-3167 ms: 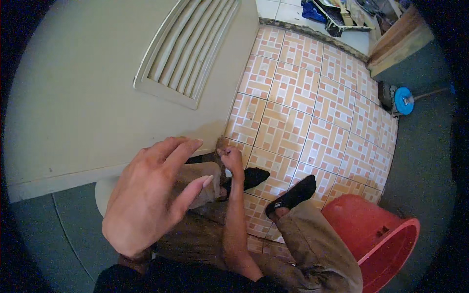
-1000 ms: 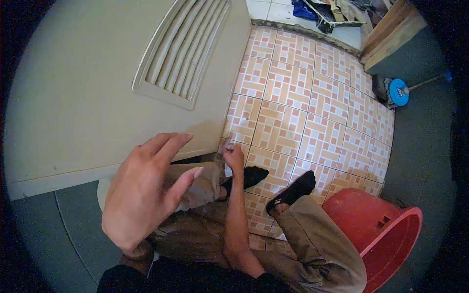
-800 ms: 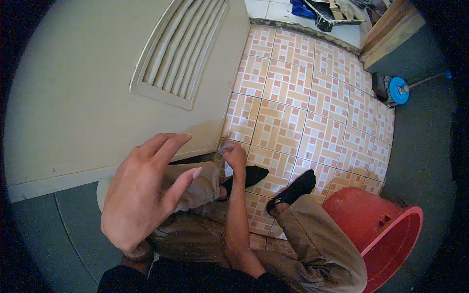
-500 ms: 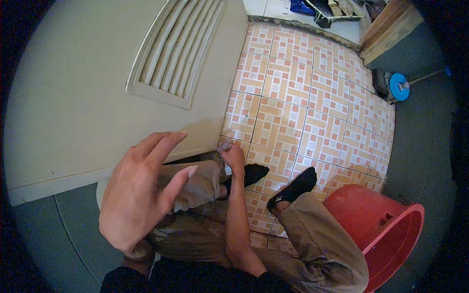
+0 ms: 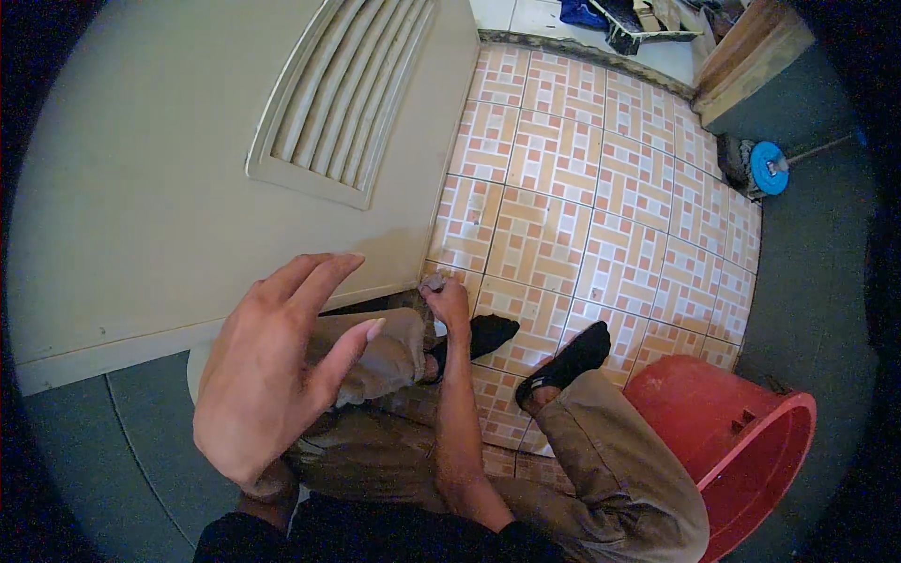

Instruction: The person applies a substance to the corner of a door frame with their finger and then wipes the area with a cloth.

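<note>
Light falls strongest on the tiled floor, whose glossy surface throws back whitish patches of glare, some beside the black shoes. The cream door gets softer, even light, with a faint shadow low near its corner. The dark wall stays dim and grainy. Fisheye distortion bows the door's slatted vent, and black vignetting swallows the corners. The left hand looks slightly soft; the small pale piece at the right hand's fingers is indistinct (too tiny to resolve).
</note>
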A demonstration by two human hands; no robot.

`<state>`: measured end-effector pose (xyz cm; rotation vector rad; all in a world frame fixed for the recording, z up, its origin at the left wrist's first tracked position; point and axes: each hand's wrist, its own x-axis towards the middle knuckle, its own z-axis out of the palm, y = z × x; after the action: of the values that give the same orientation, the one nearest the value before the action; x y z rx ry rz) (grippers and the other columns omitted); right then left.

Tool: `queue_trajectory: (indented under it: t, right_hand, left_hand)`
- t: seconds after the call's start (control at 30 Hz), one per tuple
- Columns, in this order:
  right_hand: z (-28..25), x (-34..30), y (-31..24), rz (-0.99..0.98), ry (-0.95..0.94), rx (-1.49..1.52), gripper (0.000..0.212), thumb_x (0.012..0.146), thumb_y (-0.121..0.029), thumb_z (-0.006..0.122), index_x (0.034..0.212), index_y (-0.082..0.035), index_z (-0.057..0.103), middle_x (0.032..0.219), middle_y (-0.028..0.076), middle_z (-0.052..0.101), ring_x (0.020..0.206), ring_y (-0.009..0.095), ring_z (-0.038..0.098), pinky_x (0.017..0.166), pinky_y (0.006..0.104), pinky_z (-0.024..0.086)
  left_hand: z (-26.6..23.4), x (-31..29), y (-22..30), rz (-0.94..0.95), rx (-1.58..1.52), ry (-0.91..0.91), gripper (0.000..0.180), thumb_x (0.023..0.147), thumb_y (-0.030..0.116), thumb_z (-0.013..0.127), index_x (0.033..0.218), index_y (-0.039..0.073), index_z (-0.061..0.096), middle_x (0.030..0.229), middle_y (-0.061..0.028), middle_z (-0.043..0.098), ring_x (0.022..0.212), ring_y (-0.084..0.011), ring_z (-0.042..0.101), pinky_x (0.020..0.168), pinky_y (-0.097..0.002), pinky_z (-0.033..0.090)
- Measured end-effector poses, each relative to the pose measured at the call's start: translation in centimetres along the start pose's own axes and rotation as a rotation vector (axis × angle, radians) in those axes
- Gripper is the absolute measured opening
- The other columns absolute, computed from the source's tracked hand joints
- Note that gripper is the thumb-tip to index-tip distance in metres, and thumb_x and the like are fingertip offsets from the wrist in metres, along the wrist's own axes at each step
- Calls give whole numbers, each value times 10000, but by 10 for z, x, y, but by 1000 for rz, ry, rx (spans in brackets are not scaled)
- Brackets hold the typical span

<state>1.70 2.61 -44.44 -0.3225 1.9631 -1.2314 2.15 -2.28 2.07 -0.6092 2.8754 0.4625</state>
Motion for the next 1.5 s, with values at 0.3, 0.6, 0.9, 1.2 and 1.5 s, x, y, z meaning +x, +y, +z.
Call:
queue_trajectory:
  t: [0.3, 0.6, 0.9, 1.2, 1.5]
  right_hand:
    - [0, 14, -4, -8, 188, -123, 272, 808, -284, 745, 956, -57, 757, 896, 180, 753, 881, 370, 726, 797, 455, 564]
    - [10, 2, -9, -46, 123, 131, 194, 810, -196, 718, 885, -17, 727, 739, 118, 737, 710, 304, 720, 704, 409, 557]
    - [10, 2, 10, -98, 224, 49, 254, 793, -228, 765, 902, -3, 720, 834, 186, 740, 790, 347, 724, 745, 440, 556]
    - [10, 2, 3, -74, 133, 144, 343, 815, -272, 769, 1050, -28, 717, 925, 227, 732, 906, 423, 706, 821, 492, 558]
    - [29, 7, 18, -105, 260, 90, 212, 829, -203, 744, 900, -5, 713, 771, 153, 732, 722, 285, 720, 688, 409, 551]
  left_hand:
    - [0, 1, 1, 0, -1, -5, 460, 880, 163, 738, 1280, -13, 596, 1215, -223, 646, 1097, -438, 621, 957, -462, 508]
    - [-3, -1, 0, -25, -3, -26, 468, 884, 170, 736, 1293, -7, 594, 1236, -225, 642, 1122, -436, 615, 982, -458, 498]
    - [-2, 2, 5, -22, 9, -25, 472, 881, 171, 735, 1294, -6, 588, 1223, -219, 643, 1116, -433, 611, 976, -463, 499]
    - [-1, 2, -1, 8, -4, -17, 469, 884, 174, 732, 1292, -4, 586, 1211, -221, 642, 1099, -440, 614, 966, -460, 500]
    - [-1, 1, 1, -14, 2, -3, 450, 888, 171, 729, 1279, -7, 595, 1222, -224, 639, 1105, -440, 614, 970, -460, 498]
